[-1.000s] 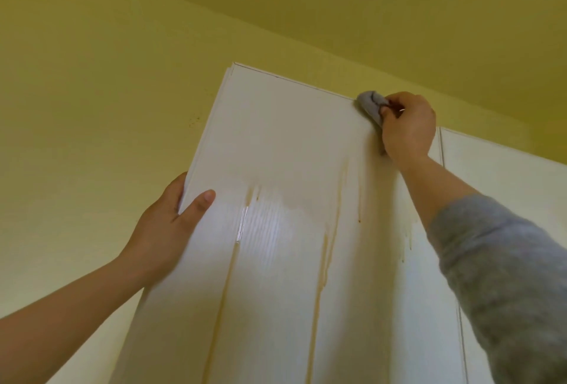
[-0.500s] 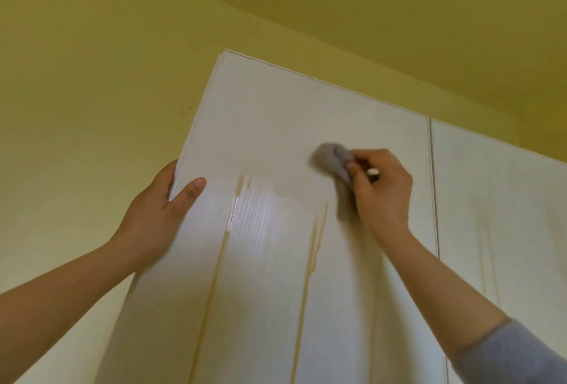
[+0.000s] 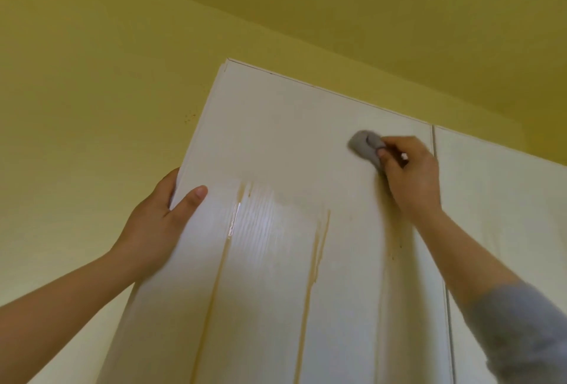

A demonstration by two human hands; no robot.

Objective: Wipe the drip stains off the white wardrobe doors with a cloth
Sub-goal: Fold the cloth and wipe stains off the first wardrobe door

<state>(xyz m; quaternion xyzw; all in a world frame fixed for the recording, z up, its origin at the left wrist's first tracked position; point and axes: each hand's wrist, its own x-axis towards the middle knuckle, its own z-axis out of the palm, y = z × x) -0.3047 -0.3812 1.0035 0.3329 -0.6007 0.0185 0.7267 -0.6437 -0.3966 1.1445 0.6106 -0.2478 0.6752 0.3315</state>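
Note:
The white wardrobe door fills the middle of the head view, swung open towards me. Brown drip stains run down it: one long streak on the left and another in the middle. My right hand grips a small grey cloth and presses it against the upper right part of the door. My left hand grips the door's left edge, thumb on the front face and fingers behind. The second door is at the right, faintly streaked.
A yellow wall lies to the left of the wardrobe, and the yellow ceiling is close above its top edge. A narrow gap separates the two doors.
My right hand swept the cloth from the door's top edge down and left, then back up and right. The upper part of the middle streak is gone. My left hand stayed on the edge.

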